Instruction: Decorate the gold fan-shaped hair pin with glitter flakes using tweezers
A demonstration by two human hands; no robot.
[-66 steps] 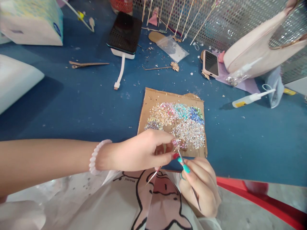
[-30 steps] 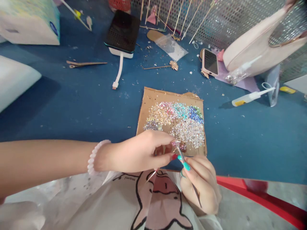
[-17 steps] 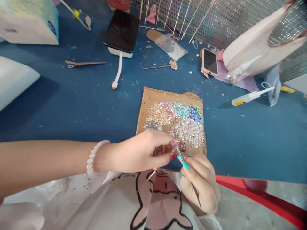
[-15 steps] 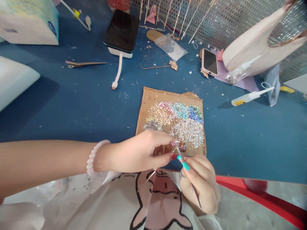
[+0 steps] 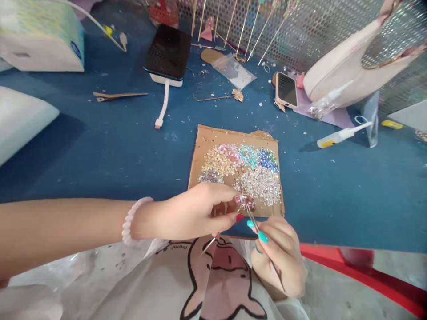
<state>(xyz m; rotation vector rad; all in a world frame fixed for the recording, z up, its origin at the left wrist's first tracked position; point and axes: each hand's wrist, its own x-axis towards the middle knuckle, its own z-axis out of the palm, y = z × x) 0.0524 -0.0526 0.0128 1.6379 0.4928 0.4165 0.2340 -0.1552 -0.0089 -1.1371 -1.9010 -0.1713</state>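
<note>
Over the near edge of the cardboard (image 5: 200, 146), the left hand (image 5: 187, 213) pinches a small jewelled ornament (image 5: 245, 203) between thumb and fingers; the right hand (image 5: 280, 258) grips a thin metal tool (image 5: 252, 218), its tip touching the ornament, just beside heaped rhinestones (image 5: 256, 180) on the blue table (image 5: 100, 146)

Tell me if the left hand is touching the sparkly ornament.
Touching. The head view shows the left hand pinching the ornament between thumb and forefinger, no gap.
</note>
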